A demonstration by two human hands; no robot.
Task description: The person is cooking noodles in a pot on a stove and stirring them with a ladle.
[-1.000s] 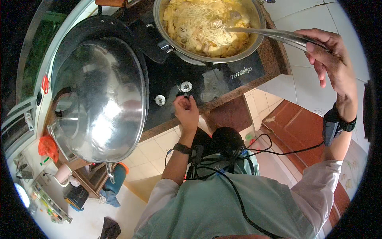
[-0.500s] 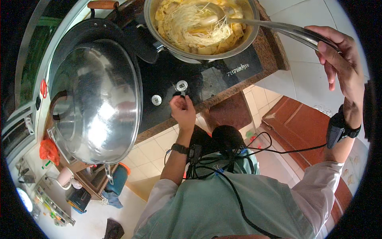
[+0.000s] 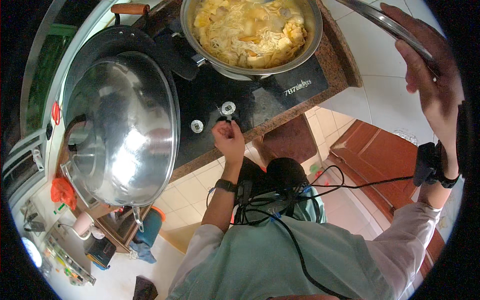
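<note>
At the upper right, my right hand (image 3: 425, 65) is closed round the long metal handle of a ladle (image 3: 382, 24). The handle runs out past the top edge, so the ladle's bowl is out of view. Near it at the top, a steel pot (image 3: 320, 35) on the stove holds thin noodle-like strands, yellow chunks and yellowish broth (image 3: 235, 35). My left hand (image 3: 229, 138) is at the stove's front, fingertips pinched on a black stove knob (image 3: 227, 120) just below a round silver dial plate (image 3: 228, 107).
A large wok (image 3: 100, 45) with a wooden-grip handle sits on the left, a shiny domed metal lid (image 3: 120, 130) leaning over it. Black cables (image 3: 270, 205) hang across my front. A brown wooden door panel (image 3: 370, 160) stands at right, a white tiled surface (image 3: 395, 95) above it.
My right hand has moved up and right, and the ladle's bowl has left the visible part of the pot. More broth shows over the noodle-like strands. My left hand stays almost where it was.
</note>
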